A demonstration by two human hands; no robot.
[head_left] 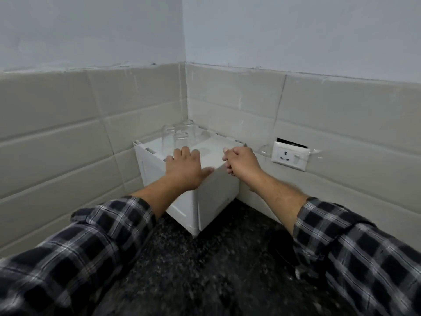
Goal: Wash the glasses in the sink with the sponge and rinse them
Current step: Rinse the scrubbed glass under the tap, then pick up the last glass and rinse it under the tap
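Fetching, I'd say: left hand (184,167) flat on the white plastic box rack (216,195), right hand (241,163) loosely curled beside, fingers (185,151) holding nothing; the clear upturned glasses (180,135) at its back need a farther reach.

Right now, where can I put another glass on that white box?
The white box is bare on top, right of the glasses. The dark counter in front is bare too. The box's back-left corner is crowded with glasses.
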